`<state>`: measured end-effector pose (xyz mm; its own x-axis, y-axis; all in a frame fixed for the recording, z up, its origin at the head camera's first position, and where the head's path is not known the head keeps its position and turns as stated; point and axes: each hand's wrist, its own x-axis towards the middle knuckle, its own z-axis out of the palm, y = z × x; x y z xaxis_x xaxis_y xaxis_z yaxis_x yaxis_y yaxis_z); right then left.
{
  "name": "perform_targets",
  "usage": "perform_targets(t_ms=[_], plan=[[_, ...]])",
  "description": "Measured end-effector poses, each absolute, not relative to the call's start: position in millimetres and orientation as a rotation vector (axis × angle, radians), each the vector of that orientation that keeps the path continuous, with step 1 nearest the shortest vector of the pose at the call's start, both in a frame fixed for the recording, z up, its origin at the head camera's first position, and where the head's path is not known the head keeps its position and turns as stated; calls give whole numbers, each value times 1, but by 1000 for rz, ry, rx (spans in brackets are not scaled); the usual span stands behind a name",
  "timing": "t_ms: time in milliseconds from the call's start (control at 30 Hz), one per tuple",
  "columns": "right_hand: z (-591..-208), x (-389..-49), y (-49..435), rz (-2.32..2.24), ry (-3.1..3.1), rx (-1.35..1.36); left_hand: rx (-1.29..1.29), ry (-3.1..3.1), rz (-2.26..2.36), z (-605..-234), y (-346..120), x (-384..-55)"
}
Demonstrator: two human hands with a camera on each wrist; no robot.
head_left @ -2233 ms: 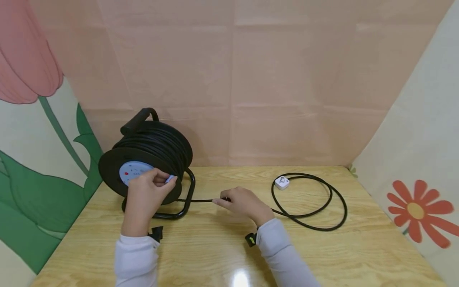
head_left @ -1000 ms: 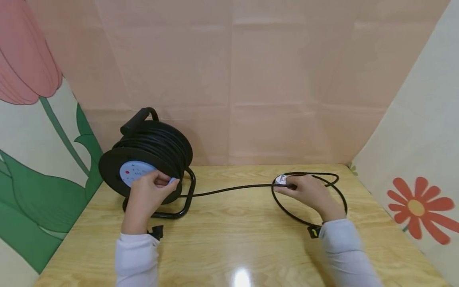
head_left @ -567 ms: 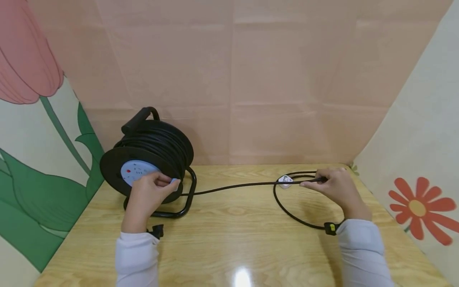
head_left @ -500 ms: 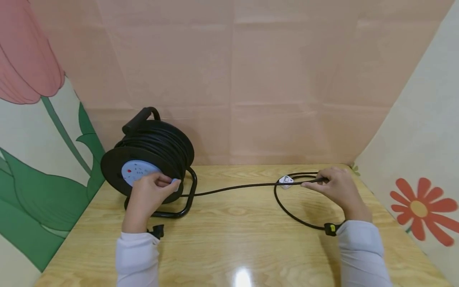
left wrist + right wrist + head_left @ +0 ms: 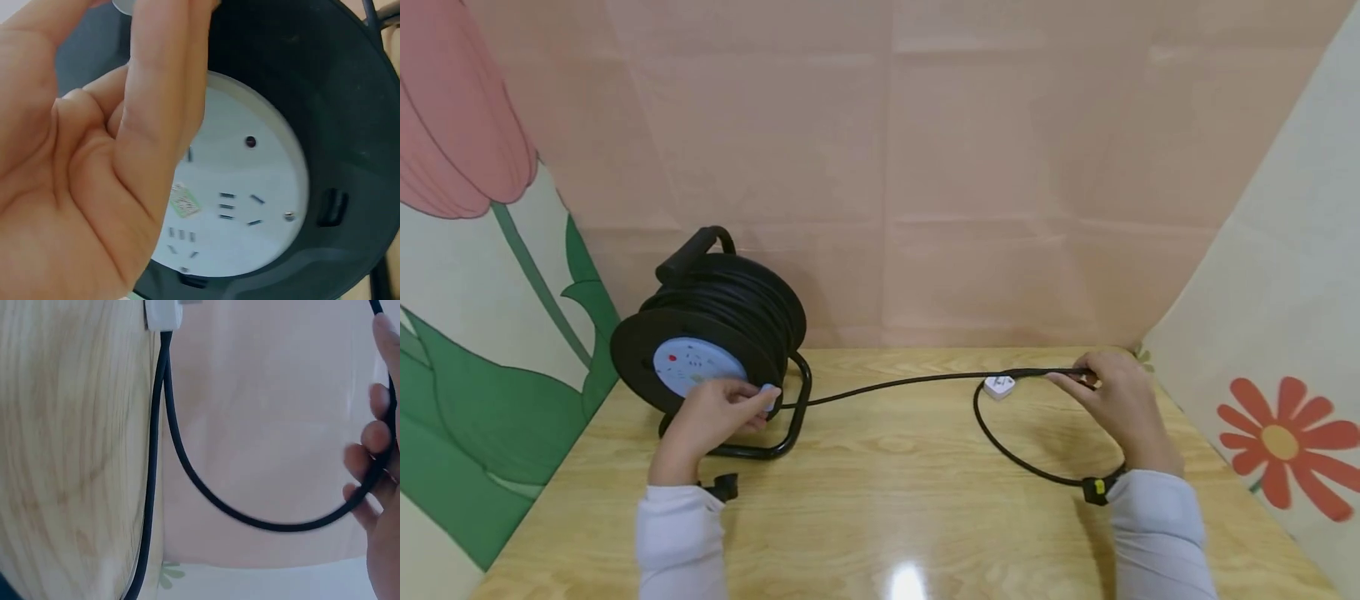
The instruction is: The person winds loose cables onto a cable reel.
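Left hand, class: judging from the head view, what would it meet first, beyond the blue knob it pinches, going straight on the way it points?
Most likely the front reel disc, just past the blue knob that the left hand pinches; the exact depth between them is unclear.

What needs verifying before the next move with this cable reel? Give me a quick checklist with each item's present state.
1. Left hand on the blue knob: ok, pinching it.
2. Right hand on the black cable: ok, fingers curled round it.
3. Cable reel upright on its frame: ok.
4. White plug out of the reel's sockets: ok, it is well away from the reel, nearer the right hand.
5. Loose cable straight all the way to the plug: not ok, part of it curves in a loop by the right hand.
6. Cable untangled where it enters the reel: cannot tell, that spot is hidden behind the reel's front disc.
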<state>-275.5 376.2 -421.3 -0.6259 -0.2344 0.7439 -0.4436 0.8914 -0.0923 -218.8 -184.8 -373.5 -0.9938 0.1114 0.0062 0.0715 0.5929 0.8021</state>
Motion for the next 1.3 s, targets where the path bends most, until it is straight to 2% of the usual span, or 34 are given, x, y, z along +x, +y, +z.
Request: perform_targets(t_ms=[500, 833, 1100, 1300], plan=[[-414, -273, 342, 217, -2130, 474, 192, 2528, 1472, -393, -194, -231], [-418, -272, 322, 160, -2189, 226, 212, 2420, 1504, -408, -205, -237], [-418, -272, 313, 277, -2271, 250, 210, 2346, 1520, -421, -212, -242], [-421, -273, 314, 198, -2146, 201, 204, 2334, 1518, -430, -220, -243]])
